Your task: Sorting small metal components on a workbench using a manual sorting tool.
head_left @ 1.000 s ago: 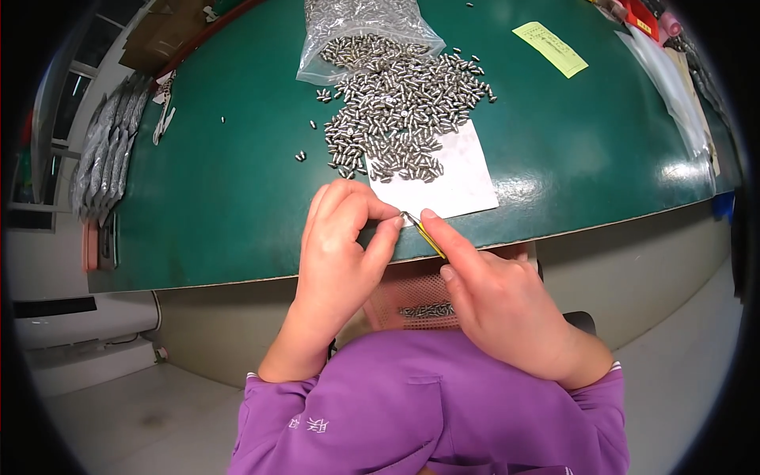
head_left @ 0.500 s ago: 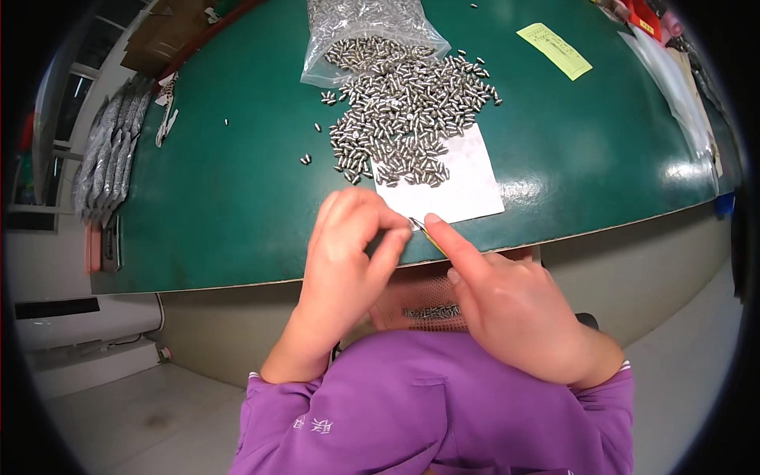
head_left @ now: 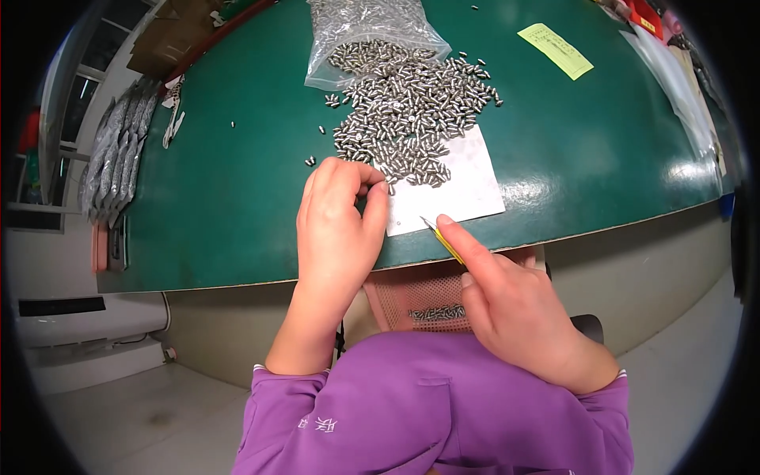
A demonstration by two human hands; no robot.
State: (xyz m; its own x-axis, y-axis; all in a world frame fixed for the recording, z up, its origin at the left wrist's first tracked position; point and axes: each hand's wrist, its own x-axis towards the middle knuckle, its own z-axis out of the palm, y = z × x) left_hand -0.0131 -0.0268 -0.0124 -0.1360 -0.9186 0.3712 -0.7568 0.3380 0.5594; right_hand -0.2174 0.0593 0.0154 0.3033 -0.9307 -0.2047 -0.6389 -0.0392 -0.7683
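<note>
Small silvery bullet-shaped metal parts (head_left: 419,99) lie in a heap, spilling from a clear plastic bag (head_left: 372,20) onto a white sheet (head_left: 471,182). My left hand (head_left: 339,214) is at the heap's near left edge, thumb and forefinger pinched at one small metal part (head_left: 390,190). My right hand (head_left: 514,305) grips a slim yellow craft knife (head_left: 447,244), forefinger stretched along it. Its thin metal tip points at the near part of the sheet, apart from the heap. The palm hides much of the handle.
A pink perforated basket (head_left: 396,301) with more metal parts sits below the edge of the green table (head_left: 237,198). Stacked filled bags (head_left: 119,154) stand at the left. A yellow-green slip (head_left: 556,51) lies at the right, near clear plastic sheets (head_left: 673,87).
My left hand has moved away from the knife tip, up to the heap's near edge. My right hand, still holding the knife, has shifted slightly right and down.
</note>
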